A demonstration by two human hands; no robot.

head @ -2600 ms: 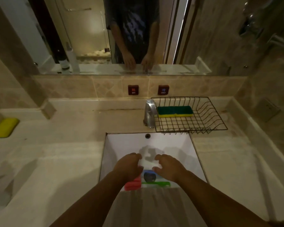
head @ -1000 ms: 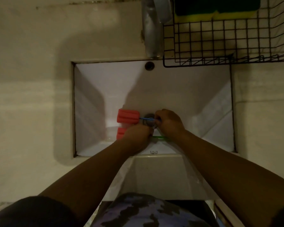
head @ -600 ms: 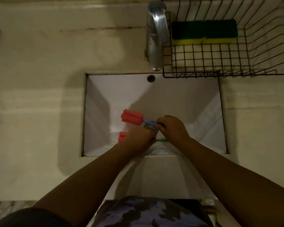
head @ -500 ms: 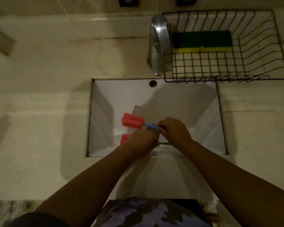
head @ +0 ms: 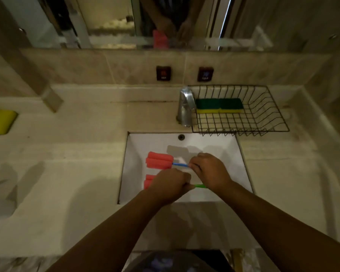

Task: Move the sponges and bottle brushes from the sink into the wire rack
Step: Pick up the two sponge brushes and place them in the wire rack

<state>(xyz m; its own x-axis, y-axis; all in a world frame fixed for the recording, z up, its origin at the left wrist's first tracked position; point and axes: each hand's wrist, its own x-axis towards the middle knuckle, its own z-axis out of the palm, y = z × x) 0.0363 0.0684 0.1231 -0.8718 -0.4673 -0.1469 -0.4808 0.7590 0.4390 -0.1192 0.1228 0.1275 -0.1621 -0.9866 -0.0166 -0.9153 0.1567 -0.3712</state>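
Two bottle brushes with red foam heads are held over the white sink [head: 220,146]. My right hand [head: 209,169] grips the blue handle of the upper brush [head: 159,160], whose head points left. My left hand [head: 170,185] is closed on the green-handled brush [head: 148,181]; its handle tip pokes out to the right and my hand covers most of its head. Behind the sink on the right stands the black wire rack [head: 271,122], with two green-and-yellow sponges [head: 219,106] side by side at its back left.
A chrome tap [head: 185,107] stands between the sink and the rack's left edge. A yellow sponge or soap [head: 0,121] lies at the far left of the beige counter. Hot and cold buttons [head: 163,73] sit on the tiled back wall under a mirror.
Both hands reached into the sink and closed on the brush handles. The brushes now sit a little higher, and the view has tilted up to take in the wall and mirror.
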